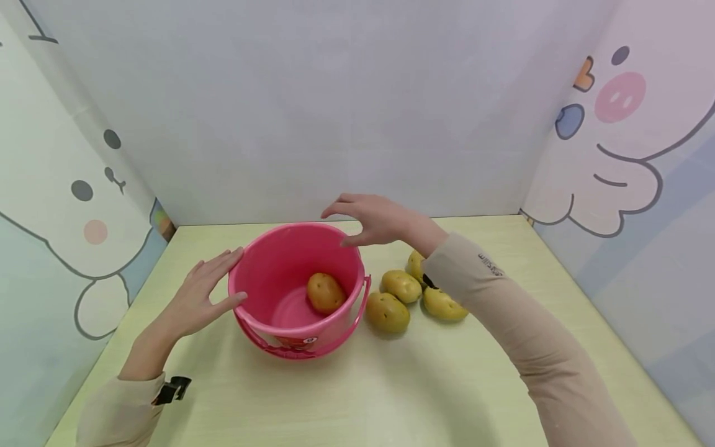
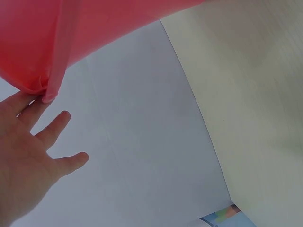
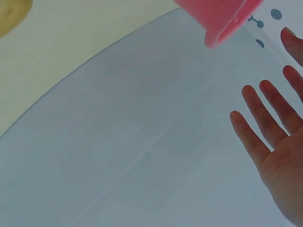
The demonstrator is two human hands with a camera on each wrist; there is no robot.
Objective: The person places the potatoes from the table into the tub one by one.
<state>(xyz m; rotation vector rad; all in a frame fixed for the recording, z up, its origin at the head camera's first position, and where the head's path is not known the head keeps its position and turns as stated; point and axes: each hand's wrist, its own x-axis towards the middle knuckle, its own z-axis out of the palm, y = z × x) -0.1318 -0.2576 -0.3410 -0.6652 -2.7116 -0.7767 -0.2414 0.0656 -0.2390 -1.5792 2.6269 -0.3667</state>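
Note:
A pink bucket (image 1: 301, 233) stands on the table, its handle hanging down at the front. One potato (image 1: 326, 293) lies inside it on the bottom. My left hand (image 1: 198, 295) touches the bucket's left rim with spread fingers; in the left wrist view its fingertips meet the rim beside the handle joint. Over the bucket's far right rim is my right hand (image 1: 380, 218), fingers spread, holding nothing. The right wrist view shows that hand (image 3: 279, 142) apart from the bucket (image 3: 220, 19).
Several potatoes (image 1: 388, 312) lie on the pale yellow table (image 1: 335, 403) to the right of the bucket, partly behind the right sleeve (image 1: 503, 316). A grey-white wall (image 1: 346, 112) rises at the back, with cartoon-printed walls on both sides.

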